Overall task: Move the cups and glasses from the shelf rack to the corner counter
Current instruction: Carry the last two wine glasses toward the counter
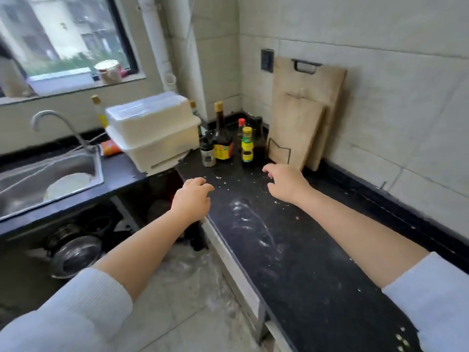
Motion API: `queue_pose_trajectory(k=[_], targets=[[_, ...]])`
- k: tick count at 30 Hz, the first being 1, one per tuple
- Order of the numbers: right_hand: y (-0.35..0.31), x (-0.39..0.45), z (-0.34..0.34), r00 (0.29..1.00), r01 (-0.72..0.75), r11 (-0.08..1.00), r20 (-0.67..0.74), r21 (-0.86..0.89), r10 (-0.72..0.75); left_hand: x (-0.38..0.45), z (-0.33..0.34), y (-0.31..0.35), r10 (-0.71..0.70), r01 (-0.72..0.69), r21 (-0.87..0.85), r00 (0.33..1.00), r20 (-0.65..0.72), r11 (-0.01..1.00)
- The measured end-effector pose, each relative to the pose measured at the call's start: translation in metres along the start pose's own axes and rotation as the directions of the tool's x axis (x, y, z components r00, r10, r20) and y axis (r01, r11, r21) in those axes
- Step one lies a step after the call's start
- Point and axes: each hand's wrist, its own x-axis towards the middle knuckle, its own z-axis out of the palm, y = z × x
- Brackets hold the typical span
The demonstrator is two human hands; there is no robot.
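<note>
Above the dark speckled table (299, 262), both arms reached forward in white sleeves pushed back to the forearm. The left hand (193, 199) hovered over the table's front edge, its grip loosely spread, fingers curled downward and holding nothing. The right hand (285, 185) hung over the table surface nearer the wall, its grip likewise spread and empty, the fingers bent like a claw. Beyond the hands, toward the table's corner, stood a cluster of condiment bottles: a tall dark bottle with a yellow label (221, 134), a smaller bottle with a yellow cap (247, 144), and a small shaker jar (208, 153) just beside the dark bottle. Two wooden cutting boards (304, 118) leaned upright against the tiled wall at the table's back, the smaller in front of the larger. At the table's left end sat a white lidded plastic container (154, 130), and farther left of it a steel sink (48, 174) with a curved faucet. White powdery smears and crumbs dotted the table between the hands. No cups, glasses or shelf rack could be seen anywhere.
</note>
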Motion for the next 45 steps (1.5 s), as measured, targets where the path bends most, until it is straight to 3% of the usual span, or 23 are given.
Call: queue_pose_trajectory(k=[7, 14, 19, 31, 45], targets=[[-0.209, 0.044, 0.047, 0.918, 0.396, 0.894, 0.074, -0.209, -0.389, -0.107, -0.065, -0.19, -0.372, 0.38, 0.117, 0.924, -0.087, 0.918], [-0.418, 0.059, 0.1, 0.828, 0.56, 0.815, 0.101, -0.149, -0.551, -0.206, -0.123, -0.355, -0.53, 0.556, 0.194, 0.83, -0.172, 0.808], [-0.543, 0.056, 0.132, 0.713, 0.7, 0.688, 0.133, -0.193, -0.688, -0.261, -0.156, -0.446, -0.607, 0.641, 0.187, 0.766, -0.213, 0.744], [-0.789, 0.131, 0.155, 0.572, 0.82, 0.571, 0.009, -0.039, -0.82, -0.3, -0.229, -0.635, -0.759, 0.822, 0.085, 0.555, -0.342, 0.563], [-1.071, 0.228, 0.184, 0.381, 0.919, 0.37, -0.06, 0.134, -0.923, -0.322, -0.343, -0.882, -0.807, 0.932, 0.039, 0.332, -0.488, 0.36]])
